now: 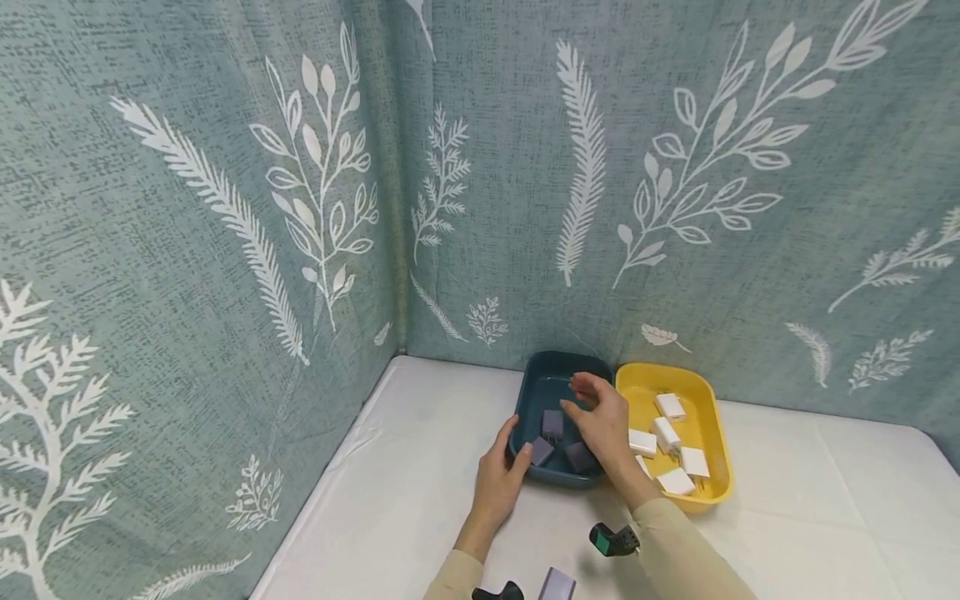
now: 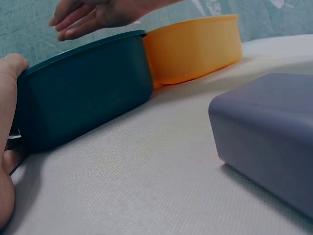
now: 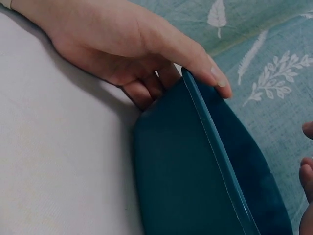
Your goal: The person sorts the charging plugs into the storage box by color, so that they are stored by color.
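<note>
My left hand (image 1: 498, 479) grips the near left corner of a dark teal bin (image 1: 564, 480); in the right wrist view its thumb lies over the rim with the other fingers against the outside wall. Three purple plug chargers (image 1: 552, 423) lie in the near part of this bin. Above the bin's right side is my right hand (image 1: 603, 421), fingers loosely bent and holding nothing. Its fingers also show over the teal rim in the left wrist view. Another purple charger (image 2: 269, 122) lies on the white table, close to my left wrist.
A yellow bin (image 1: 724, 467) stands against the right side of the teal one and holds several white plug chargers (image 1: 670, 406). Both bins are near the patterned curtain (image 1: 517, 275) at the back of the table. My right forearm passes over the yellow bin's near left corner.
</note>
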### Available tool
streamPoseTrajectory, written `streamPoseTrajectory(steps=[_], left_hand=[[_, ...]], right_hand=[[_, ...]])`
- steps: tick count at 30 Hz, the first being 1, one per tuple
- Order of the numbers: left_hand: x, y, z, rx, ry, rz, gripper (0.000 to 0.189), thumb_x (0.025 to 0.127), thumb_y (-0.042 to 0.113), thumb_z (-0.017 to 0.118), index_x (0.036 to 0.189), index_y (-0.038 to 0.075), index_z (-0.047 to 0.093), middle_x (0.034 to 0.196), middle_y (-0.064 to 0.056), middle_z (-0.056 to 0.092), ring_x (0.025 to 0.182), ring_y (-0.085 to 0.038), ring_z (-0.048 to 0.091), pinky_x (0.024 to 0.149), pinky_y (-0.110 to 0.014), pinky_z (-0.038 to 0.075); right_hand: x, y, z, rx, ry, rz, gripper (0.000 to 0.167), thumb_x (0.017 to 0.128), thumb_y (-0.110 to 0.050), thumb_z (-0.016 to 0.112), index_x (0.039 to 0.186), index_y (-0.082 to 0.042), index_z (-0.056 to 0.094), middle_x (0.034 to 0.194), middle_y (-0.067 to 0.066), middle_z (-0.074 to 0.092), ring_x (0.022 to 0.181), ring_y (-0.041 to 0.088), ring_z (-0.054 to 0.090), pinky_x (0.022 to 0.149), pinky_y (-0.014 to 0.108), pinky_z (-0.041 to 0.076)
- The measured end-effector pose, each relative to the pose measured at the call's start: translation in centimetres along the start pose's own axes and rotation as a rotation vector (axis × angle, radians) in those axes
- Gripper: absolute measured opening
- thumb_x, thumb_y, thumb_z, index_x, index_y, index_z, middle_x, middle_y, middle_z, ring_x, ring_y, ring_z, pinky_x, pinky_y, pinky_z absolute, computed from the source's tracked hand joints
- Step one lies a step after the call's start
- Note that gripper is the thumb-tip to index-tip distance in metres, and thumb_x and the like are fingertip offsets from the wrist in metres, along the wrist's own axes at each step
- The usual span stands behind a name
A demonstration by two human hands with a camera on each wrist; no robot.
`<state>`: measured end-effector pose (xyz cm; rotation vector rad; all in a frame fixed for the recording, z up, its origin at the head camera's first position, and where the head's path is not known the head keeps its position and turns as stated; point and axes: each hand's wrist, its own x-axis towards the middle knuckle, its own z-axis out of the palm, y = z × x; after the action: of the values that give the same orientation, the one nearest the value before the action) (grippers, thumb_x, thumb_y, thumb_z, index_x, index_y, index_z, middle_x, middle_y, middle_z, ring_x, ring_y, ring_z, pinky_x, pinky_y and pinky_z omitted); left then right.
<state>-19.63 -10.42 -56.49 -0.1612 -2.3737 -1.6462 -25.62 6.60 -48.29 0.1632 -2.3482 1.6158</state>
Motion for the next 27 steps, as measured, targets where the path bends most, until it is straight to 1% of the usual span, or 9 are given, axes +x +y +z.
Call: streamPoseTrajectory(steps=[7,11,14,19,22,27], left_hand=[[0.0,0.2,-0.1,-0.004,-0.003,-0.014,0.054,0.099,0.036,0.053,0.149,0.019,0.040,0.148,-0.011,0.048,0.134,-0.024,0.051,0.110,-0.044,0.042],[0.0,0.2,-0.1,-0.008,0.000,-0.015,0.054,0.099,0.035,0.054,0.148,0.019,0.040,0.148,-0.011,0.049,0.133,-0.024,0.052,0.110,-0.044,0.043],[0.0,0.3,0.0,-0.011,0.004,-0.016,0.053,0.099,0.034,0.054,0.148,0.019,0.040,0.147,-0.011,0.049,0.133,-0.023,0.052,0.110,-0.044,0.043],[0.0,0.3,0.0,-0.005,0.003,-0.023,0.053,0.099,0.035,0.054,0.148,0.021,0.040,0.148,-0.009,0.049,0.134,-0.022,0.051,0.111,-0.044,0.042],[0.0,0.3,-0.1,-0.001,0.004,-0.030,0.053,0.099,0.035,0.054,0.148,0.021,0.040,0.147,-0.009,0.050,0.134,-0.022,0.051,0.111,-0.044,0.042],[0.1,0.3,-0.1,-0.006,0.005,-0.024,0.054,0.099,0.035,0.055,0.148,0.021,0.040,0.147,-0.009,0.050,0.134,-0.022,0.051,0.111,-0.044,0.042]], right_hand=[[-0.5,0.1,-0.2,-0.038,-0.022,0.024,0.044,0.078,-0.005,0.078,0.120,-0.003,0.063,0.115,0.014,0.070,0.104,0.030,0.068,0.093,0.043,0.056],[-0.7,0.5,-0.2,-0.025,-0.037,0.013,0.045,0.077,-0.003,0.079,0.119,-0.001,0.064,0.115,0.015,0.070,0.103,0.032,0.069,0.091,0.043,0.056],[-0.9,0.7,-0.3,-0.022,-0.050,0.017,0.044,0.077,-0.002,0.079,0.119,-0.002,0.064,0.116,0.015,0.070,0.103,0.031,0.069,0.092,0.042,0.056],[-1.5,0.4,-0.7,-0.019,-0.069,0.043,0.044,0.079,-0.006,0.078,0.120,-0.004,0.064,0.117,0.012,0.069,0.103,0.028,0.068,0.093,0.042,0.056],[-1.8,0.1,-0.9,0.002,-0.083,0.063,0.042,0.081,-0.008,0.078,0.120,-0.007,0.064,0.118,0.010,0.069,0.105,0.027,0.067,0.095,0.043,0.055],[-2.1,0.1,-0.9,0.033,-0.082,0.066,0.035,0.083,-0.013,0.076,0.117,-0.009,0.065,0.115,0.008,0.070,0.102,0.024,0.068,0.093,0.038,0.056]])
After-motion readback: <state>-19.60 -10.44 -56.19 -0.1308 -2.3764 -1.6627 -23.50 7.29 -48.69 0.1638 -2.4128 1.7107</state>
